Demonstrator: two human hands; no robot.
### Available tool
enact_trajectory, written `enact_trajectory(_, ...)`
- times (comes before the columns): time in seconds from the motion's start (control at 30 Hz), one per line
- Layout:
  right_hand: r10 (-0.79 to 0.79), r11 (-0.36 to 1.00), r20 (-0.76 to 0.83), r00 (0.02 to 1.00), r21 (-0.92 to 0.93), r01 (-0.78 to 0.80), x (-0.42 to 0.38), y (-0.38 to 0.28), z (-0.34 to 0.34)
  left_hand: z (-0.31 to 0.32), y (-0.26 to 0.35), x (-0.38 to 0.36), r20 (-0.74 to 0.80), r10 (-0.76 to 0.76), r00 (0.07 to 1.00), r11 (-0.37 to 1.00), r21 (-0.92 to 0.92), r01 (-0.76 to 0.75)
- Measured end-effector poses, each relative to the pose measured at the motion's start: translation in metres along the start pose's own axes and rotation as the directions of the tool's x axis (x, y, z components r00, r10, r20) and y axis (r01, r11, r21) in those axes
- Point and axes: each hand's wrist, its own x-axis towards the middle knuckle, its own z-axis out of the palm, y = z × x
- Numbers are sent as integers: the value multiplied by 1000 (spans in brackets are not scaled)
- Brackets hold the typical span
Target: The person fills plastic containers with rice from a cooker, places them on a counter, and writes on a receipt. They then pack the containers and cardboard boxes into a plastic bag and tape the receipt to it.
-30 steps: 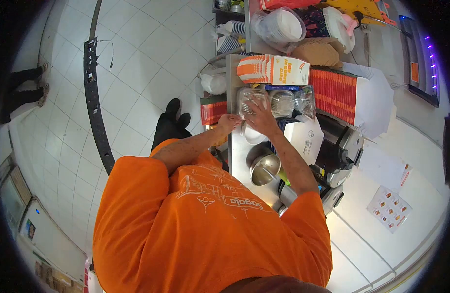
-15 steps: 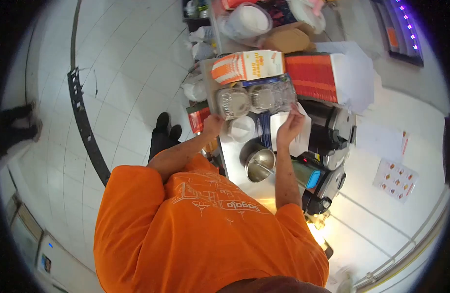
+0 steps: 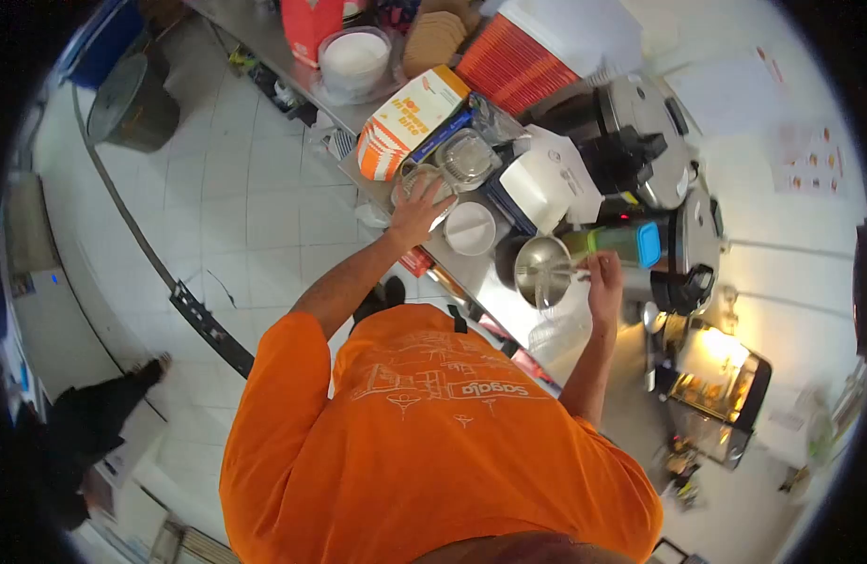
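My left hand (image 3: 417, 211) rests with spread fingers on a clear plastic container (image 3: 422, 175) at the counter's near edge. Beside it stands a second clear container (image 3: 468, 156). My right hand (image 3: 603, 280) is closed round the thin handle of what looks like a ladle (image 3: 553, 282). The ladle's end is blurred over the rim of a metal pot (image 3: 537, 252). A round white tub (image 3: 470, 228) sits between my hands. Behind it lies an opened white carton (image 3: 537, 188).
An orange and white box (image 3: 413, 117), stacked red cartons (image 3: 523, 56) and white bowls (image 3: 354, 58) stand farther along the counter. Black cookers (image 3: 631, 141) line the wall side, near a blue-lidded container (image 3: 648, 245). A person in dark clothes (image 3: 85, 432) is at lower left.
My right hand has moved from the white carton to the ladle at the pot. My left hand has gone from beside the clear containers onto one. The view has turned.
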Motion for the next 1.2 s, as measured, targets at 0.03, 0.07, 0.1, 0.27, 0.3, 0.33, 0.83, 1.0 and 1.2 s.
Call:
enact_trajectory(0.03,63,997,-26,998,44,-62,-19,14,-9,2,-2,4,34,25,999,999,33,-27)
enact_trajectory(0.07,129,988,-49,990,92,-124,-40,26,-17,-3,-5,7,63,49,997,999,15,-50)
enact_trajectory(0.1,199,972,-67,978,143,-188,-61,37,-24,-10,-6,9,97,73,993,997,-4,-73)
enact_trajectory(0.27,283,954,-246,927,172,-245,-139,62,-39,-13,-9,18,198,132,971,991,-49,-125)
enact_trajectory(0.3,313,945,-289,905,190,-266,-152,65,-39,-12,-11,20,194,151,969,988,-49,-144)
enact_trajectory(0.33,325,939,-316,892,221,-264,-164,69,-38,-15,-11,21,188,167,968,986,-50,-161)
enact_trajectory(0.83,577,770,-809,-112,584,-257,-191,315,-75,-26,-10,27,234,258,937,963,-140,-229)
enact_trajectory(1.0,34,895,-997,-66,60,-441,-142,240,-2,-31,-1,23,281,227,932,971,10,-240)
enact_trajectory(1.2,207,873,-111,972,470,-132,-86,116,176,-11,5,15,226,202,953,951,189,-246)
